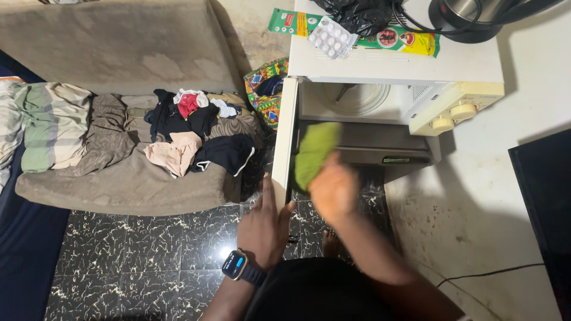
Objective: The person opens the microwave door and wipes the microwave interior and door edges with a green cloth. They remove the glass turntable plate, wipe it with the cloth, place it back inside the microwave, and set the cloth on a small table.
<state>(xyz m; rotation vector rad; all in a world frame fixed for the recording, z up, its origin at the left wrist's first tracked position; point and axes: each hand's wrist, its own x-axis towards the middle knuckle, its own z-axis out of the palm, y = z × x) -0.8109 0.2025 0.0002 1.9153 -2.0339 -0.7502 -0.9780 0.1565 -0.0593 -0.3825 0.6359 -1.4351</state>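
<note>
A white microwave (452,71) stands with its door (284,137) swung open to the left; a glass turntable (355,98) shows inside. My left hand (264,223), with a smartwatch on the wrist, rests flat against the lower edge of the door, fingers spread. My right hand (334,189), blurred by motion, grips a green cloth (315,151) just in front of the microwave's opening, near the door hinge side.
On the microwave lie a blister pack of pills (331,37), a green packet (392,38), a black bag (357,13) and a kettle base (470,18). A couch with a clothes pile (190,131) sits left. A patterned bag (267,89) stands between. Dark marbled floor (148,255) below.
</note>
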